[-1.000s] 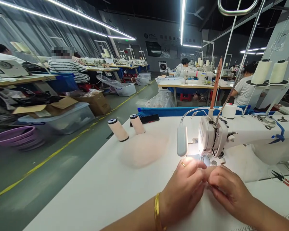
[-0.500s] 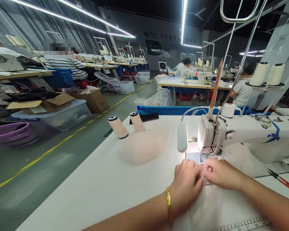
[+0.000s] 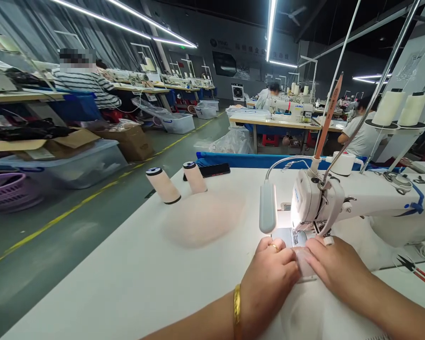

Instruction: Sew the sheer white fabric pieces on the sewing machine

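Note:
Sheer whitish fabric [image 3: 306,264] lies in front of the sewing machine [image 3: 306,200], just short of the presser foot [image 3: 297,236], and hangs down toward me. My left hand [image 3: 274,276], wearing a ring and a gold bangle, is curled closed over the fabric's left side. On the other side my right hand [image 3: 340,267] presses its fingers together on the fabric, thumb stretched along it; its fingertips are partly hidden near the machine head. A lamp [image 3: 268,208] lights the needle area. More pale fabric [image 3: 354,236] lies behind the right hand, under the machine arm.
On the white table [image 3: 127,293] stand two thread cones [image 3: 164,186] beside a black phone [image 3: 212,170]; a sheer pale piece [image 3: 203,219] lies before them. Red-handled snips [image 3: 420,274] lie at right. Thread spools [image 3: 389,108] stand on a rack. People sit at other machines.
My right hand has gone from a tight pinch to a longer, flatter grip nearer the presser foot. My left hand has shifted slightly, still on the fabric. The view has turned slightly.

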A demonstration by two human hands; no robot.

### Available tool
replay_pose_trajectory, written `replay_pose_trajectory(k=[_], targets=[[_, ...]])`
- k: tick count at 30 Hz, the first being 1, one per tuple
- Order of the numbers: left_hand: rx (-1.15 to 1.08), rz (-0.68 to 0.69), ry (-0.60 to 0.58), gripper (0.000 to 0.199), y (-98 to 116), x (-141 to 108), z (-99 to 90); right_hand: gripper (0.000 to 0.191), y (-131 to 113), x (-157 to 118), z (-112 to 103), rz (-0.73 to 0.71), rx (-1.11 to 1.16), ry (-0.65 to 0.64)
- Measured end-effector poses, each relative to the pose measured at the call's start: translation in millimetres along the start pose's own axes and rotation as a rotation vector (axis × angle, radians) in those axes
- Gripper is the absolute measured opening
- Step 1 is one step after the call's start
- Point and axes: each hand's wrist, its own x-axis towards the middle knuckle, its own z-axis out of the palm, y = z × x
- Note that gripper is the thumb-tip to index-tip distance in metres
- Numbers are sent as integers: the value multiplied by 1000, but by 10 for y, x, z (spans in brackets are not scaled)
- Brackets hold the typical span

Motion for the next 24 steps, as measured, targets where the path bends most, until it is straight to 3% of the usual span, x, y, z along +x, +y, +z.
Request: replay_pose_trajectory(k=[3, 5, 11, 18, 24], targets=[[31, -30, -42, 27, 14, 11, -7, 21, 14, -101, 102, -299, -61, 199], [60, -52, -77, 28, 28, 16, -15, 25, 25, -98, 170, -355, -24, 224], [66, -147, -159, 6, 60, 21, -42, 31, 145, 4, 295, -292, 12, 188], [83, -169, -159, 3, 52, 29, -13, 37, 239, -4, 363, -242, -36, 200], [112, -168, -142, 12, 39, 50, 14, 37, 253, 15, 371, -231, -66, 232]])
